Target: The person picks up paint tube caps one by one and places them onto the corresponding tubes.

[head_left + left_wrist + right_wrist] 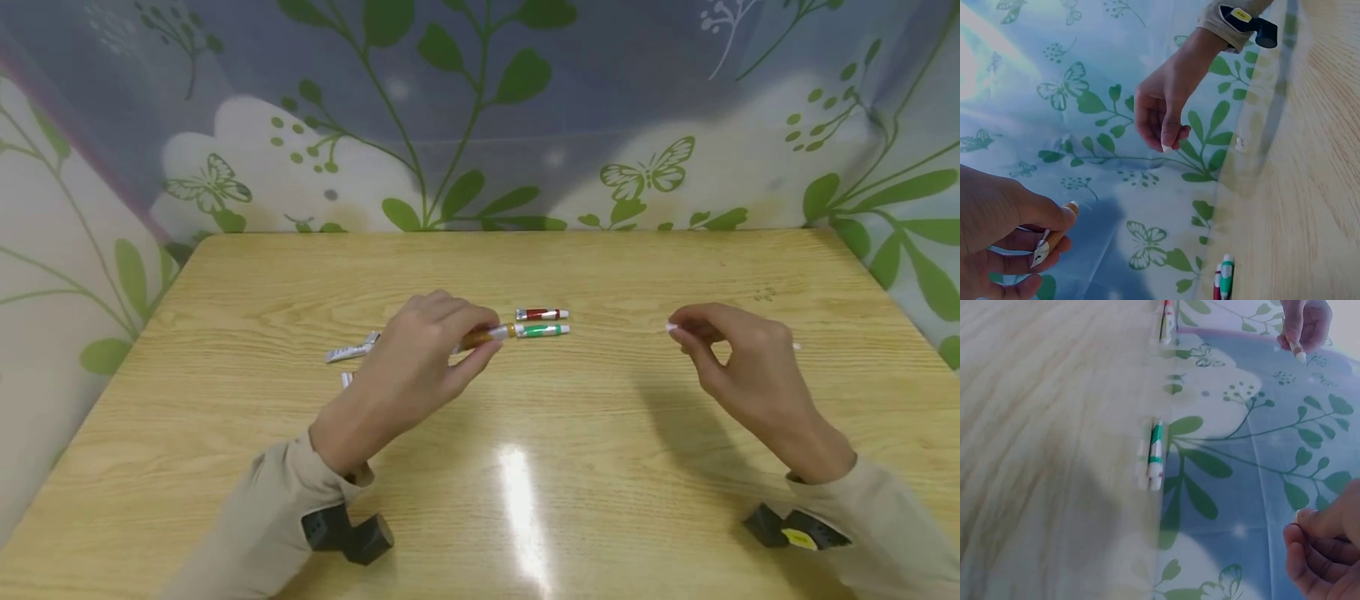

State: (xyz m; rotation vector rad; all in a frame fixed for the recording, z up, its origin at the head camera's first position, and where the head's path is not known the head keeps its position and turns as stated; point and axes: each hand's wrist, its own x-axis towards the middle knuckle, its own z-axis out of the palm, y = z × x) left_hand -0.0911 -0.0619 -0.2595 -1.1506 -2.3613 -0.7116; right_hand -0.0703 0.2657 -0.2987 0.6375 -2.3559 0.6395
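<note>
My left hand (412,358) pinches an ochre paint tube (480,337) between thumb and fingers, above the table. The tube's white tip (1074,204) shows past the thumb in the left wrist view. Off to the right, my right hand (750,367) pinches a small white cap (671,327) between thumb and forefinger, apart from the tube. A red paint tube (542,314) and a green paint tube (543,331) lie side by side on the table, just beyond the left hand's fingertips in the head view.
A silver-white tube (348,352) lies left of my left hand, and another tube end (347,380) peeks out, mostly hidden by that hand. Beyond my right hand a small white piece (797,346) sits on the wooden table (615,500). A leaf-patterned cloth (570,125) hangs behind.
</note>
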